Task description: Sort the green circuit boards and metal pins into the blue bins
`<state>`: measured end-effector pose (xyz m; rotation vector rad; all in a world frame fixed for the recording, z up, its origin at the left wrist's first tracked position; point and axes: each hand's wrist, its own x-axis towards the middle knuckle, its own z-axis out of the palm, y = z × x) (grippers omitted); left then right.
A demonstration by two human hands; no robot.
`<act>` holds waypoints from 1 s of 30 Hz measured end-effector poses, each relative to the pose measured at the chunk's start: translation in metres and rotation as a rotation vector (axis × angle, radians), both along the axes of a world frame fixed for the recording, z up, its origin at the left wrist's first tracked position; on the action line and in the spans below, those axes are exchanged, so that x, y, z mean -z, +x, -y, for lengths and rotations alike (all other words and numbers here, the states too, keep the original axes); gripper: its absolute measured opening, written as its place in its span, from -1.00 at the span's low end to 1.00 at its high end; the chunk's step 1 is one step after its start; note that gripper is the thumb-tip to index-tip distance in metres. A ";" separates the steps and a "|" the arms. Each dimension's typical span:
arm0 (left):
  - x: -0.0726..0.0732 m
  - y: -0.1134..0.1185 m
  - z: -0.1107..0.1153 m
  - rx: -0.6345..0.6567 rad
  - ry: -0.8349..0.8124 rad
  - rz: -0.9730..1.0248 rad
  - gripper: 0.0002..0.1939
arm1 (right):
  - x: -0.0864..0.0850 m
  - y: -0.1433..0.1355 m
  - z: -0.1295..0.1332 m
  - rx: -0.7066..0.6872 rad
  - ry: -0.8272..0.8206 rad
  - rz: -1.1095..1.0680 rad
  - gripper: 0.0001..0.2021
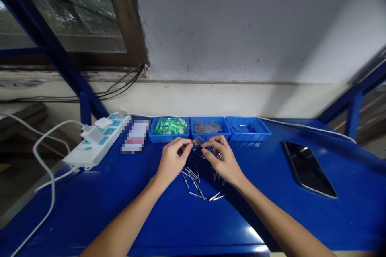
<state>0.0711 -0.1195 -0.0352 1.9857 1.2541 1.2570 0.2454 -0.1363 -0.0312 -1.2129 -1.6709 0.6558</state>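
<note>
My left hand (pixel 175 158) pinches the left edge of a small clear plastic bag (pixel 198 142) between thumb and forefinger. Small brass-coloured pieces show inside the bag. At its right edge are the curled fingertips of my right hand (pixel 225 162), closed on it. Below and between my hands, several silver pop rivets (pixel 193 176) lie scattered on the blue table (pixel 126 209). More rivets are partly hidden beneath my right hand. Just beyond the bag stands a blue bin (pixel 211 131) with clear bags in it.
To its left, another blue bin (pixel 157 138) holds green packets (pixel 170 125); a right-hand bin (pixel 250 136) holds a few thin metal pieces. A white power strip (pixel 99 144) with cables and a blurred card (pixel 135 136) lie left. A black phone (pixel 309 168) lies right.
</note>
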 end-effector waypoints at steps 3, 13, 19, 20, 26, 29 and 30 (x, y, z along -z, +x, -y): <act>0.001 0.001 0.004 0.048 0.229 -0.147 -0.83 | -0.004 0.003 -0.003 -0.057 -0.339 -0.294 -0.67; 0.008 0.003 0.003 0.089 0.097 -0.387 -0.64 | -0.015 0.023 -0.012 0.248 -0.239 -0.672 -0.79; 0.022 0.001 -0.002 0.095 -0.038 -0.559 -0.74 | -0.036 0.059 -0.024 0.788 0.667 -0.395 -0.86; 0.023 0.001 -0.002 0.095 -0.038 -0.574 -0.77 | -0.035 0.060 -0.026 0.780 0.672 -0.263 -0.88; 0.022 -0.001 -0.005 0.038 0.000 -0.615 -0.91 | -0.007 0.030 -0.023 0.253 0.251 0.500 -0.78; 0.021 -0.001 -0.006 0.043 0.021 -0.627 -0.90 | 0.003 0.013 -0.013 0.071 0.207 0.510 -0.77; 0.021 -0.001 -0.006 0.056 0.030 -0.609 -0.90 | 0.004 0.009 -0.010 0.015 0.201 0.510 -0.77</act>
